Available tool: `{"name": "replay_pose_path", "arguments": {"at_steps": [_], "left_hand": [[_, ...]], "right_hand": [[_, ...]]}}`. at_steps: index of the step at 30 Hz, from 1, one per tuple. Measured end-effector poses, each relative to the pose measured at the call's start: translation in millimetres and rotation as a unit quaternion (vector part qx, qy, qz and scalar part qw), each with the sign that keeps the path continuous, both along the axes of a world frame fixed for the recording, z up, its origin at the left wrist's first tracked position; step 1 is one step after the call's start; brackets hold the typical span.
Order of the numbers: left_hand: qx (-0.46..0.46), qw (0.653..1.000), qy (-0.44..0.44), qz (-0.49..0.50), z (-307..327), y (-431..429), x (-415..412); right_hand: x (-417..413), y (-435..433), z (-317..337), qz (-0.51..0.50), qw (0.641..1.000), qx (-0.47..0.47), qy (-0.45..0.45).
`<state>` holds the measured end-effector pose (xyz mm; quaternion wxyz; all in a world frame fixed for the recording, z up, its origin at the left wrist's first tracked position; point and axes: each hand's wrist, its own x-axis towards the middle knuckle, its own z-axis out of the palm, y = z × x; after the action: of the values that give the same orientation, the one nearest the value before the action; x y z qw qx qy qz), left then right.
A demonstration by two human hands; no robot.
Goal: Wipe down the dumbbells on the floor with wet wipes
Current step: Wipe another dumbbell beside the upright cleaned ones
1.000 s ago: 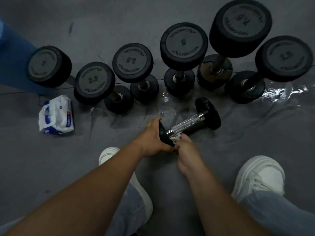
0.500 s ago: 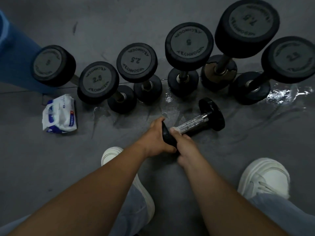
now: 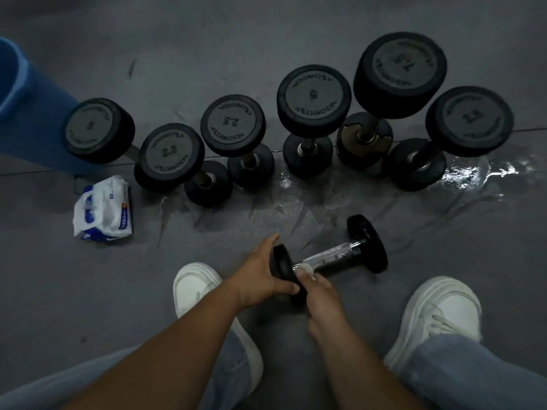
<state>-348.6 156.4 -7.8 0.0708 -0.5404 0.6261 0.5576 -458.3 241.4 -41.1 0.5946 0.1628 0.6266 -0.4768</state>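
Observation:
A small black dumbbell (image 3: 334, 255) with a chrome handle lies on the grey floor between my feet. My left hand (image 3: 260, 276) grips its near head, thumb and fingers curled round the rim. My right hand (image 3: 321, 294) holds a white wet wipe (image 3: 305, 269) against the near end of the handle; most of the wipe is hidden under my fingers. Several larger black dumbbells (image 3: 313, 96) stand on end in a row behind it.
A wet wipes pack (image 3: 103, 210) lies on the floor at left. A blue bucket (image 3: 20, 93) stands at far left. Wet patches (image 3: 476, 174) shine on the floor near the right-hand dumbbells. My white shoes (image 3: 438, 315) flank the small dumbbell.
My right hand with the wipe has shifted slightly along the near end of the handle. The camera view has moved, so everything sits lower in the frame. My left hand keeps its grip.

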Motion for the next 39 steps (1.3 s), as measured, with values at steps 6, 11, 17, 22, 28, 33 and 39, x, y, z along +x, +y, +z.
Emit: {"name": "replay_pose_path", "arguments": {"at_steps": [6,11,17,22,28,33,39], "left_hand": [[-0.161,0.972,-0.099,-0.142,-0.5,11.4,-18.2],[-0.172,0.962,-0.133,-0.167,-3.0,-1.9,-18.8],[-0.149,0.974,-0.098,-0.141,-4.5,-3.9,-18.2],[-0.138,0.979,-0.083,-0.121,-7.9,-9.5,-17.4],[-0.112,0.986,-0.055,-0.106,-8.5,-18.6,-16.3],[-0.081,0.989,-0.065,-0.107,-6.4,-35.4,-12.8],[-0.059,0.978,-0.118,-0.161,1.2,-52.4,28.0]], "right_hand": [[-4.3,-31.2,-0.2,0.013,1.000,0.005,0.024],[-5.4,-19.2,-6.2,0.021,0.999,-0.027,-0.001],[-2.1,-38.7,-2.5,0.033,0.997,0.021,0.061],[-4.5,-23.4,-6.8,0.024,0.999,-0.018,0.030],[-10.2,-34.0,-6.7,-0.015,1.000,-0.024,0.014],[-33.4,-3.7,-16.2,-0.110,0.993,0.025,-0.036],[-40.1,-21.9,-11.0,-0.202,0.972,0.019,-0.117]]}}
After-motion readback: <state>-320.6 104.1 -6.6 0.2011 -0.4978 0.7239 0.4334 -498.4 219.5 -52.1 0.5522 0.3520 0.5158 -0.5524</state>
